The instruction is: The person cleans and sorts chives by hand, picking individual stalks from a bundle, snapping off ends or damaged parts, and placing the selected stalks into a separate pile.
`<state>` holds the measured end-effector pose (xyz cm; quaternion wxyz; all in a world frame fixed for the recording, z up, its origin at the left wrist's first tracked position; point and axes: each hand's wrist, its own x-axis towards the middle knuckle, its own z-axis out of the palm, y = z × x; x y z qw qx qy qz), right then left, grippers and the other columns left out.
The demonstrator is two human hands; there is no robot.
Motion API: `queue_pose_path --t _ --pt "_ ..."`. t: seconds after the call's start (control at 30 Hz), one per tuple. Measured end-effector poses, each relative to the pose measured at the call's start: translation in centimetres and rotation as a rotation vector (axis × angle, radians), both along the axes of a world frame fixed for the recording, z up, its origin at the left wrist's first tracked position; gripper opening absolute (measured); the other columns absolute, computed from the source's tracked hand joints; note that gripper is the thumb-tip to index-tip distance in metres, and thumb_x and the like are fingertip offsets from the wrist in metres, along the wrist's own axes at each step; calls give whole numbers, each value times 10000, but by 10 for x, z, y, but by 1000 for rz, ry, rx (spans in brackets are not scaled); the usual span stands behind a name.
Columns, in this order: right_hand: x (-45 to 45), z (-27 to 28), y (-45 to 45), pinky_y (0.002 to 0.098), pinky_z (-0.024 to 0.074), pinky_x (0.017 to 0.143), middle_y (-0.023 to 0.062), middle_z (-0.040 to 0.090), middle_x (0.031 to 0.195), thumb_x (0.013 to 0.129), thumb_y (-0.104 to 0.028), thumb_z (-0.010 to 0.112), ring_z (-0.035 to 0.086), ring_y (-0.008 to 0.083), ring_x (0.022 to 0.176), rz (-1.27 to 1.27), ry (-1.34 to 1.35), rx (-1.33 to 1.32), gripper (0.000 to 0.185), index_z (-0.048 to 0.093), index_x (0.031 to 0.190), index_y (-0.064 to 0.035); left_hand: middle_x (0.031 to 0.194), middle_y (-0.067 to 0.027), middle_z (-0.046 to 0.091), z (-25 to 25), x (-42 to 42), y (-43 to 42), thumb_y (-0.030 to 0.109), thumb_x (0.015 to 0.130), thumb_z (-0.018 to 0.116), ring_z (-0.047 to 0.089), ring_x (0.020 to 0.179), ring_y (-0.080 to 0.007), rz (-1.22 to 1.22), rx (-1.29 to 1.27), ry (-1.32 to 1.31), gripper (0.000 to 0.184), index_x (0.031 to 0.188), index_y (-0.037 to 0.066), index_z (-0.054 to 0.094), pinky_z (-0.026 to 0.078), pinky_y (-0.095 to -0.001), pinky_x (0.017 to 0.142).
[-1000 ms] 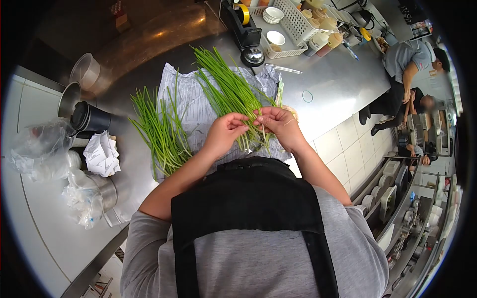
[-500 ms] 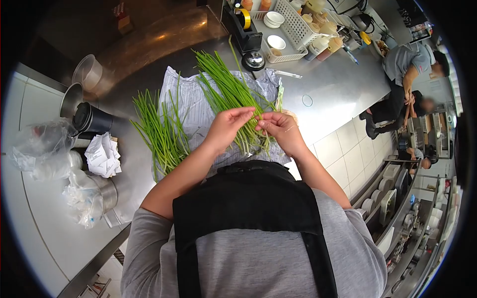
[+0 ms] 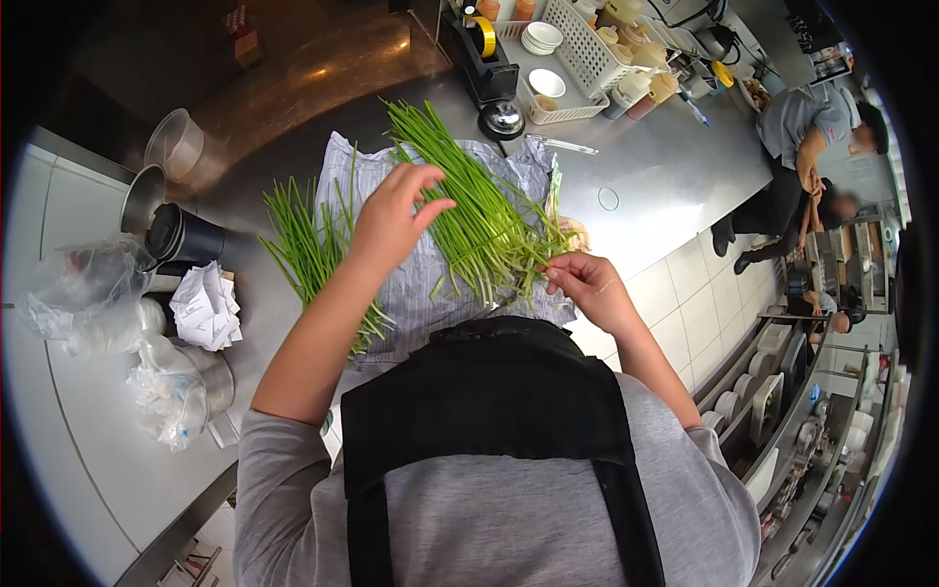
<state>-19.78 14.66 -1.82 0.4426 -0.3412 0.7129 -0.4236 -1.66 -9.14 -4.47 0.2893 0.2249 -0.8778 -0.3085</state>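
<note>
A large bunch of long green chives [image 3: 455,186] lies on a crumpled, grey-white printed sheet [image 3: 337,161], its pale ends toward me. My left hand [image 3: 396,210] hovers over the sheet at the bunch's left edge, thumb and fingers apart, with nothing visible in it. My right hand [image 3: 592,289] is closed in a pinch at the pale, messy ends of the bunch. What sits between its fingertips is too small to make out. A smaller pile of chives [image 3: 298,240] lies to the left, partly behind my left forearm.
A tape dispenser [image 3: 479,59], a metal bell [image 3: 502,119] and a white basket [image 3: 572,110] with small bowls stand at the back. Left are a dark container [image 3: 186,235], papers [image 3: 205,306] and plastic bags [image 3: 161,391]. People [image 3: 807,132] are at the far right.
My hands were together over the bunch and have separated. The left moved left and up, its fingers spreading; the right moved right and toward me. A long stem sticking out at the top is gone.
</note>
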Motion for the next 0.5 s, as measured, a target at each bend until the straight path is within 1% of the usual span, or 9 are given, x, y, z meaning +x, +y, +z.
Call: queue_pose_path --t 0.07,0.1,0.17,0.23,0.3,0.37,0.43,0.47,0.5 --pt "-4 -1 11 219 445 630 8 630 775 920 -84 583 548 58 694 -35 35 21 141 652 991 16 911 -69 539 -5 -2 11 259 732 749 566 792 -245 -13 41 -27 368 1034 135 578 467 -342 693" --pt "-6 1 17 219 445 630 8 630 775 920 -84 583 548 58 694 -40 35 24 141 652 991 16 911 -69 539 -4 -6 15 259 732 749 566 792 -245 -18 44 -27 368 1034 135 578 467 -342 693" --pt "-10 10 28 209 436 621 5 626 771 924 -78 572 535 58 679 -58 48 2 139 648 986 20 848 -64 522 3 -14 23 299 719 745 556 774 -241 -139 -313 105 396 1040 124 593 469 -354 670" --pt "-15 18 39 207 429 611 4 621 763 919 -63 569 534 58 678 -82 55 -20 127 645 973 24 830 -47 538 7 -18 32 332 721 729 563 785 -237 -171 -393 59 375 1014 125 621 474 -359 661" --pt "-23 28 52 209 426 609 3 613 747 910 -46 570 536 62 676 -110 119 -14 118 644 964 29 838 -38 548 -6 -20 37 342 740 711 574 791 -236 -417 -215 -65 328 987 137 644 478 -357 652" --pt "-26 41 61 208 420 608 3 603 727 906 -36 568 534 63 667 -171 116 -22 109 641 946 34 837 -28 559 -16 -23 46 370 785 663 591 785 -241 -458 -132 -121 288 943 132 634 476 -360 656" --pt "-35 48 74 205 423 615 8 601 728 909 -36 562 535 64 667 -205 178 -2 107 637 932 36 838 -43 560 -21 -29 53 334 804 677 591 749 -253 -575 60 -122 290 976 111 611 475 -364 627" --pt "-36 53 78 204 427 622 11 601 729 911 -44 564 530 64 663 -221 186 -17 107 634 925 36 838 -43 560 -21 -33 57 334 804 677 591 749 -253 -581 59 -121 290 976 111 611 475 -364 627" --pt "-38 57 82 204 427 622 11 601 729 911 -44 564 530 64 663 -226 189 -17 107 634 925 36 822 -53 550 -15 -38 62 311 797 699 582 727 -247 -557 167 -77 328 1038 117 594 473 -361 617"
